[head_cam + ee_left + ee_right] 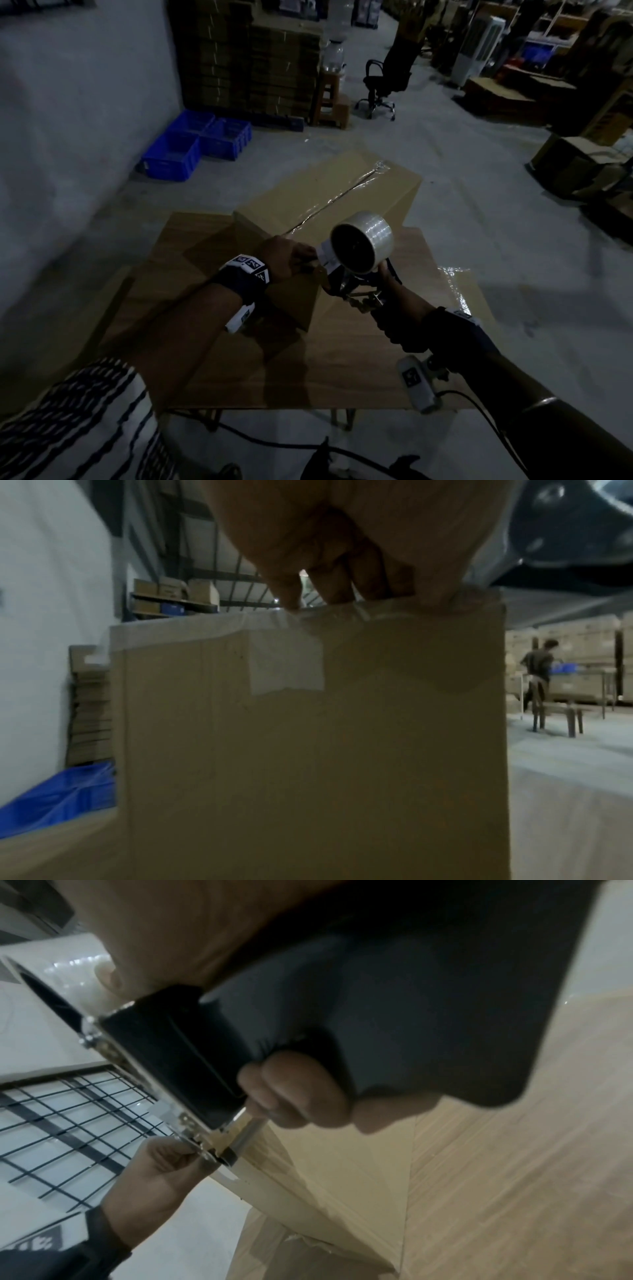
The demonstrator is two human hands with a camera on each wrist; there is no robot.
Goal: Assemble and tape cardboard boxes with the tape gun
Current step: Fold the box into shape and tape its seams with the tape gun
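A brown cardboard box [329,192] lies on the wooden table [342,377], with clear tape along its top seam. My left hand [291,257] is at the box's near top edge and pinches the tape end there; the left wrist view shows its fingers [329,588] curled over that edge onto the tape [192,631]. My right hand [404,301] grips the black handle [192,1056] of the tape gun, whose clear tape roll [363,240] stands above the box corner. The gun's mouth meets my left hand [161,1164] at the box edge.
Flat cardboard [178,260] lies under the box, and a taped piece [459,287] shows at the table's right. Blue crates [191,144], stacked cartons [246,58] and an office chair [383,85] stand on the floor beyond. A person [537,674] works far off.
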